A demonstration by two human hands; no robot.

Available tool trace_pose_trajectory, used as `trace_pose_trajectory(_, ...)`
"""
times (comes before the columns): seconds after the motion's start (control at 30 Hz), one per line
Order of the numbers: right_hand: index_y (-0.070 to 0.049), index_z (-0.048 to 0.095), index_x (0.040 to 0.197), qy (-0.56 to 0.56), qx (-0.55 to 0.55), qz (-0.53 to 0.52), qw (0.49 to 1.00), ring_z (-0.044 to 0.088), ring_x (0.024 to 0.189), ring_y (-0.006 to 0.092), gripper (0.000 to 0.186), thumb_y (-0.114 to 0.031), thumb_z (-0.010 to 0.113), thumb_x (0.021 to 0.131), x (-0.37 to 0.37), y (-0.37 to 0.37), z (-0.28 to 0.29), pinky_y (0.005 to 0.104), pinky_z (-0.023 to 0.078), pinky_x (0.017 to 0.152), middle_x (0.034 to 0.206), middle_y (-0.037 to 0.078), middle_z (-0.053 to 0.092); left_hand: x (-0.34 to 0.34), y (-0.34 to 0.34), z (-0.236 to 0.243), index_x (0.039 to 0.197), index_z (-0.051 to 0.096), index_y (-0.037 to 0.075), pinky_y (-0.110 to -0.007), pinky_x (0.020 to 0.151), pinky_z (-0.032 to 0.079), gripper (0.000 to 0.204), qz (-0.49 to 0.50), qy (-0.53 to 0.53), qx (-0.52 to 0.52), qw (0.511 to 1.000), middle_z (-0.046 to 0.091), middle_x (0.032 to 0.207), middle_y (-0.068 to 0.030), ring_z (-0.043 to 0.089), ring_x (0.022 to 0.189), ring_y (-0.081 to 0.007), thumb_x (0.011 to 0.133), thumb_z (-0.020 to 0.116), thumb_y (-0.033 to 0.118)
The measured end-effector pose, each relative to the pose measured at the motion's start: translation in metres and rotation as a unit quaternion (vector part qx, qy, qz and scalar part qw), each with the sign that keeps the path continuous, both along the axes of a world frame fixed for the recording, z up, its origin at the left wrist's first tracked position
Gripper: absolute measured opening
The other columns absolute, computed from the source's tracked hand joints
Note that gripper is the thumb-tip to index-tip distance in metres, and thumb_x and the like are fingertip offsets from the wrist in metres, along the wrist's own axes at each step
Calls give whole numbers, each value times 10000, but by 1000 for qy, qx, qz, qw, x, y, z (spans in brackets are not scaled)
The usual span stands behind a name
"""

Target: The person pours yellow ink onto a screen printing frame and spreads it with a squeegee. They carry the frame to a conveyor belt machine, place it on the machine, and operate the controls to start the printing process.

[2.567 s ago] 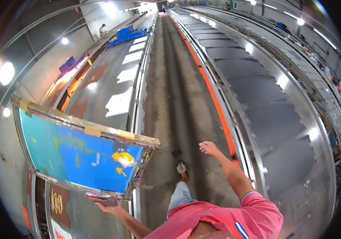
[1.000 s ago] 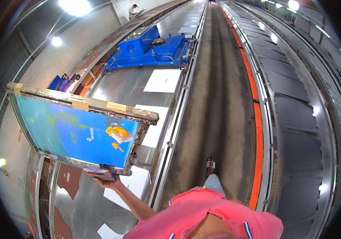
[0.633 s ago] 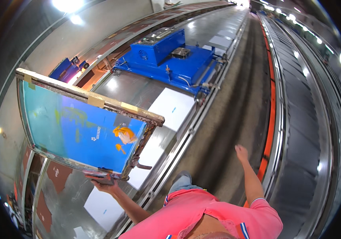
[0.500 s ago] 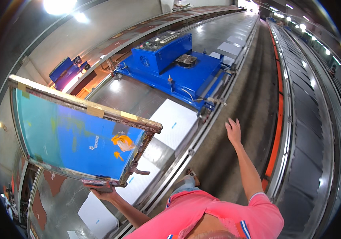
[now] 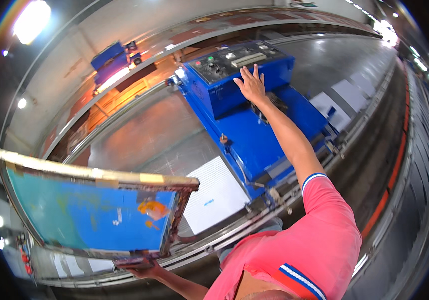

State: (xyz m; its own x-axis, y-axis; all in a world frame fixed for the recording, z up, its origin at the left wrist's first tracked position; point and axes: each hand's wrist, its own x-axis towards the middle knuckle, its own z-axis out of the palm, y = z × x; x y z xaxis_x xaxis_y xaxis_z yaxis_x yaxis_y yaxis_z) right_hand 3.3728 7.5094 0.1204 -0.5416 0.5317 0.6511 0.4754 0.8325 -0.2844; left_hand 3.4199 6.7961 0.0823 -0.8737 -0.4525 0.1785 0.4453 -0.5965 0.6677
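My left hand (image 5: 147,270) grips the lower edge of a screen printing frame (image 5: 94,217), which is tilted up at the left. Its mesh is blue and teal with orange ink smears, and its wooden rim is worn and brown. My right hand (image 5: 251,86) reaches forward with fingers spread, in front of the control panel (image 5: 232,60) on a blue wheeled machine (image 5: 214,102). Whether it touches the machine's housing, I cannot tell. Below the machine's near side, a white sheet (image 5: 217,192) with a small blue mark lies on the long metal table (image 5: 154,135).
A metal rail (image 5: 294,200) edges the table on my side. More white sheets (image 5: 347,95) lie beyond the machine. A second blue machine (image 5: 109,60) glows orange on the far table. To the right run a floor aisle and an orange strip (image 5: 389,192).
My right hand has swung from over the aisle, up and left, to the blue machine's panel. My view has turned, and the frame sits lower, still held in my left hand.
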Motion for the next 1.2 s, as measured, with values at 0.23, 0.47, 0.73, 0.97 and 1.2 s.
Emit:
trace_pose_trajectory(0.23,1,483,1337,11,-8,50,999,139,1430,369,634,-502,386,962,-50,45,-24,640,101,1106,1447,125,409,152,66,13,1371,456,149,-501,1079,310,587,172,-43,69,982,436,1410,-56,410,1290,-282,864,598,410)
trace_pose_trajectory(0.47,-17,513,1315,-12,-6,79,997,189,1418,369,576,-458,430,954,-61,65,-9,665,117,1087,1415,108,452,225,108,34,1368,448,143,-536,1070,312,682,237,-22,64,969,478,1366,-86,434,1254,-318,800,665,451)
trace_pose_trajectory(0.73,-69,633,1178,16,-32,168,985,288,1383,349,437,-399,539,906,-33,102,5,646,189,1086,1314,92,555,281,155,54,1277,565,201,-539,1011,358,539,265,-21,50,963,527,1316,-44,488,1178,-293,801,639,443)
trace_pose_trajectory(0.97,-72,669,1063,-28,-1,16,999,533,1163,308,428,-445,544,895,-52,227,33,631,349,963,1102,94,665,307,197,39,1261,579,214,-536,1003,363,515,277,-8,42,960,532,1308,-35,493,1165,-288,802,635,441)
trace_pose_trajectory(1.2,-148,630,1189,-197,-77,280,936,328,1374,308,603,-626,383,917,-136,151,54,695,166,1076,1363,60,521,319,231,42,1245,592,227,-533,996,368,491,300,-12,40,953,537,1301,-26,498,1152,-283,803,632,438)
